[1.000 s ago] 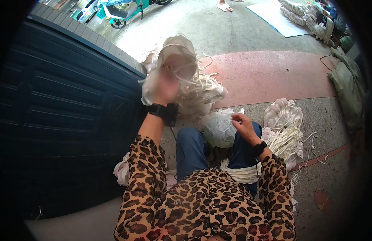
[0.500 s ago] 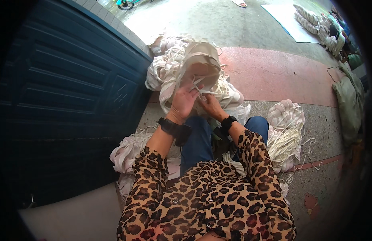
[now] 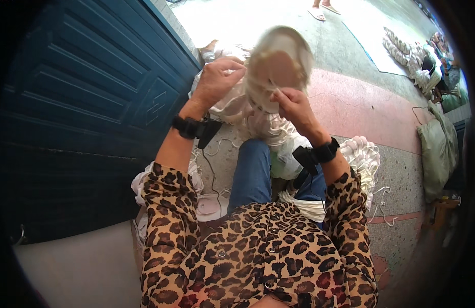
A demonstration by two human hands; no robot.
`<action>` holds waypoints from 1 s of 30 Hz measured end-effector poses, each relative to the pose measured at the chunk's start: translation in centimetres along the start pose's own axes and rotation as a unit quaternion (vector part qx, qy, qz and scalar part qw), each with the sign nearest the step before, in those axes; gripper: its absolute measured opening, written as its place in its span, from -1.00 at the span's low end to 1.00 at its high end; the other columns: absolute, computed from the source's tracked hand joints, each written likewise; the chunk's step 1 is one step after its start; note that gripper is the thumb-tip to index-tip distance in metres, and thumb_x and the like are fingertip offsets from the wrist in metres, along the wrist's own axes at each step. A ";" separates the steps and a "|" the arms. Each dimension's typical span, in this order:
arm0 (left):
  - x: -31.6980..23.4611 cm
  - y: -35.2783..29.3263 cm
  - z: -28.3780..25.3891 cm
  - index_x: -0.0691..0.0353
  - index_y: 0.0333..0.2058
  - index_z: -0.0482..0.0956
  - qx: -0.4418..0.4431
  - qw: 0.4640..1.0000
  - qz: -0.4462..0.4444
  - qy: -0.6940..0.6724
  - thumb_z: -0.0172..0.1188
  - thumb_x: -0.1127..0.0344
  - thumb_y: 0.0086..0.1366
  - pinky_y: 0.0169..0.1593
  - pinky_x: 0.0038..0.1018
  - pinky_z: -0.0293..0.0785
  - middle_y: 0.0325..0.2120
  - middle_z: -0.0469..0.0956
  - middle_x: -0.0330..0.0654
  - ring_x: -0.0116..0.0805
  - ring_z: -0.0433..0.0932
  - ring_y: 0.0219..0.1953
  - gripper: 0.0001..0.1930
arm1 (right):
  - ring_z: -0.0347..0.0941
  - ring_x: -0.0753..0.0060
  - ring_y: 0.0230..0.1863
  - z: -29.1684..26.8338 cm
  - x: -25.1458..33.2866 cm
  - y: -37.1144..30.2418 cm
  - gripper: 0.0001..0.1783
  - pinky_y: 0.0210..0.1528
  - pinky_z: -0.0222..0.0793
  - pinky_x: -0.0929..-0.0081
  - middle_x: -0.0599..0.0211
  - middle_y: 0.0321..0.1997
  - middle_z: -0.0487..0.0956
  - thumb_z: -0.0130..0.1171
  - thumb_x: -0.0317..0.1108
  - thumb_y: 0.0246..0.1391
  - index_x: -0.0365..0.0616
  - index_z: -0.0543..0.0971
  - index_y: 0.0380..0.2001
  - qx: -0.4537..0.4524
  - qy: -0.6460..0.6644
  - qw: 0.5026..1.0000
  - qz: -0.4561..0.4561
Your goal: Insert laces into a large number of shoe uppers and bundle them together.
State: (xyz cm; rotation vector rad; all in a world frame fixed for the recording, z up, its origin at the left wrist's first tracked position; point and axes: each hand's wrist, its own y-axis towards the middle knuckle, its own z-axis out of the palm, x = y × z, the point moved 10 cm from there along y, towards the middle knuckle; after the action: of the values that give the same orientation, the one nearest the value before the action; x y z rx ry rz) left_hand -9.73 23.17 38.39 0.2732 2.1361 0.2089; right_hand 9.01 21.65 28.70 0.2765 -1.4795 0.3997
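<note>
A whitish shoe upper [image 3: 285,69] with a tan-pink inside is up in front of me, smeared by motion. White lace strands run across its near end. My right hand [image 3: 295,105] pinches a white lace [image 3: 275,94] at the upper's near right side. To the left of the upper, my left hand [image 3: 217,79] is closed in a pinch, fingertips close to its edge; what they hold is too fine and blurred to make out. Under and behind the hands lies a heap of similar pale uppers with laces [image 3: 227,108].
A dark blue panelled door [image 3: 93,87] stands close on my left. More laced pieces [image 3: 363,154] lie by my right knee, with loose laces [image 3: 384,208] on the floor. A grey-green sack [image 3: 437,154] is at the right. A person's sandalled feet [image 3: 319,13] show at the far edge.
My hands have moved apart and up from their close pinch at the laces, left hand leftward, right hand rightward. The upper has risen up and right off the heap.
</note>
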 end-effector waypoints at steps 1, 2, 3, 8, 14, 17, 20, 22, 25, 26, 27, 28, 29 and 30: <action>0.0 -0.6 -1.0 0.33 -0.15 0.70 -0.011 0.999 0.011 -0.031 0.27 0.36 0.34 -0.12 -0.55 0.52 -0.29 0.67 -0.21 -0.55 0.58 -0.24 -0.80 | 0.25 0.77 -0.57 -0.1 -1.1 -0.9 -0.69 -0.55 0.12 0.68 0.58 -0.55 0.45 0.13 -0.21 0.34 -0.21 0.65 -0.35 0.013 0.078 0.997 0.022; 1.4 -1.6 -1.4 0.32 -0.16 0.70 -0.002 0.997 -0.043 -0.056 0.26 0.36 0.34 -0.14 -0.56 0.51 -0.31 0.67 -0.24 -0.55 0.57 -0.27 -0.81 | 0.25 0.77 -0.56 -0.8 -1.7 -2.1 -0.71 -0.54 0.12 0.68 0.60 -0.55 0.46 0.15 -0.21 0.32 -0.21 0.65 -0.35 -0.002 0.074 0.997 0.031; 3.0 -2.9 -1.8 0.31 -0.17 0.71 0.005 0.992 -0.097 -0.079 0.26 0.35 0.34 -0.16 -0.56 0.51 -0.32 0.67 -0.27 -0.55 0.57 -0.29 -0.82 | 0.25 0.78 -0.55 -1.2 -2.1 -3.3 -0.72 -0.53 0.12 0.68 0.61 -0.54 0.46 0.16 -0.21 0.30 -0.20 0.65 -0.36 -0.013 0.069 0.997 0.038; 13.0 -11.5 1.2 0.31 -0.11 0.68 0.095 0.983 -0.156 0.011 0.22 0.38 0.32 -0.19 -0.56 0.51 -0.34 0.68 -0.29 -0.57 0.56 -0.33 -0.79 | 0.28 0.78 -0.48 -1.2 -3.5 -9.1 -0.73 -0.44 0.17 0.69 0.64 -0.50 0.46 0.24 -0.17 0.19 -0.19 0.63 -0.36 0.007 0.003 0.997 0.080; 15.4 -15.0 10.1 0.33 -0.08 0.65 0.102 0.983 -0.148 -0.044 0.13 0.43 0.34 -0.15 -0.47 0.54 -0.27 0.69 -0.15 -0.42 0.62 -0.28 -0.77 | 0.27 0.81 -0.44 0.1 -6.5 -13.5 -0.81 -0.42 0.16 0.70 0.66 -0.43 0.45 0.27 -0.28 0.19 -0.20 0.59 -0.31 0.026 0.012 0.995 0.091; 12.0 -12.6 12.5 0.32 -0.08 0.64 0.051 0.996 -0.062 -0.042 0.08 0.46 0.35 -0.11 -0.40 0.54 -0.25 0.68 -0.08 -0.29 0.64 -0.24 -0.77 | 0.25 0.82 -0.43 2.0 -7.1 -14.7 -0.81 -0.41 0.17 0.72 0.66 -0.44 0.44 0.29 -0.30 0.18 -0.21 0.57 -0.32 0.062 -0.012 0.992 0.112; 7.7 -10.0 13.0 0.31 -0.12 0.64 0.012 0.999 0.028 -0.033 0.06 0.49 0.35 -0.10 -0.36 0.53 -0.28 0.67 -0.04 -0.20 0.65 -0.20 -0.79 | 0.24 0.82 -0.43 2.6 -8.2 -16.0 -0.79 -0.40 0.17 0.72 0.66 -0.44 0.42 0.30 -0.30 0.15 -0.22 0.56 -0.30 0.067 -0.015 0.991 0.118; 5.4 -9.4 13.1 0.30 -0.17 0.63 0.018 0.997 0.070 -0.036 0.12 0.51 0.30 -0.16 -0.37 0.54 -0.31 0.64 -0.08 -0.20 0.62 -0.29 -0.84 | 0.24 0.80 -0.42 2.7 -8.4 -16.7 -0.77 -0.38 0.18 0.71 0.65 -0.45 0.40 0.30 -0.31 0.13 -0.23 0.56 -0.25 0.069 -0.008 0.990 0.123; 3.2 -9.8 13.0 0.28 -0.20 0.63 0.032 0.995 0.087 -0.033 0.22 0.48 0.25 -0.20 -0.36 0.52 -0.33 0.60 -0.09 -0.19 0.57 -0.31 -0.85 | 0.24 0.76 -0.41 2.9 -8.9 -17.3 -0.72 -0.37 0.18 0.67 0.63 -0.45 0.37 0.30 -0.33 0.12 -0.25 0.57 -0.16 0.074 -0.022 0.987 0.138; 2.5 -10.1 13.2 0.27 -0.21 0.62 0.053 0.994 0.085 -0.037 0.27 0.45 0.22 -0.21 -0.33 0.50 -0.34 0.59 -0.09 -0.16 0.55 -0.31 -0.84 | 0.23 0.75 -0.41 2.8 -9.1 -17.4 -0.70 -0.36 0.18 0.66 0.62 -0.46 0.36 0.30 -0.33 0.11 -0.26 0.57 -0.14 0.074 -0.030 0.986 0.143; 1.9 -10.8 13.5 0.25 -0.21 0.61 0.075 0.993 0.083 -0.042 0.29 0.42 0.20 -0.18 -0.27 0.48 -0.35 0.59 -0.07 -0.09 0.54 -0.27 -0.83 | 0.22 0.74 -0.42 2.8 -8.4 -17.4 -0.70 -0.37 0.18 0.65 0.62 -0.47 0.35 0.30 -0.33 0.10 -0.26 0.56 -0.14 0.071 -0.034 0.988 0.133; 1.4 -11.2 13.9 0.24 -0.22 0.60 0.097 0.991 0.080 -0.046 0.30 0.39 0.19 -0.14 -0.20 0.46 -0.36 0.58 -0.06 -0.01 0.54 -0.23 -0.82 | 0.22 0.73 -0.43 3.1 -7.8 -17.3 -0.69 -0.38 0.18 0.63 0.62 -0.48 0.34 0.31 -0.33 0.10 -0.27 0.56 -0.14 0.073 -0.039 0.989 0.122; 1.3 -11.3 14.3 0.24 -0.25 0.57 0.116 0.991 0.054 -0.027 0.35 0.27 0.18 -0.15 -0.15 0.46 -0.37 0.56 -0.06 -0.01 0.55 -0.22 -0.76 | 0.21 0.72 -0.44 3.3 -7.3 -17.2 -0.68 -0.39 0.18 0.62 0.61 -0.48 0.34 0.31 -0.33 0.09 -0.28 0.56 -0.13 0.075 -0.043 0.990 0.111; 0.4 -11.2 14.2 0.24 -0.27 0.56 0.098 0.993 0.061 0.025 0.36 0.23 0.18 -0.16 -0.14 0.47 -0.37 0.56 -0.06 -0.01 0.55 -0.21 -0.75 | 0.21 0.70 -0.45 3.6 -6.8 -17.1 -0.66 -0.40 0.18 0.61 0.59 -0.49 0.34 0.32 -0.32 0.08 -0.29 0.56 -0.13 0.081 -0.048 0.990 0.101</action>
State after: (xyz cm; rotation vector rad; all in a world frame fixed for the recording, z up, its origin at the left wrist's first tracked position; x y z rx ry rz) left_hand 0.65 13.16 27.51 0.5179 2.1950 0.0772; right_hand 12.71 4.08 23.32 0.2792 -1.5771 0.6805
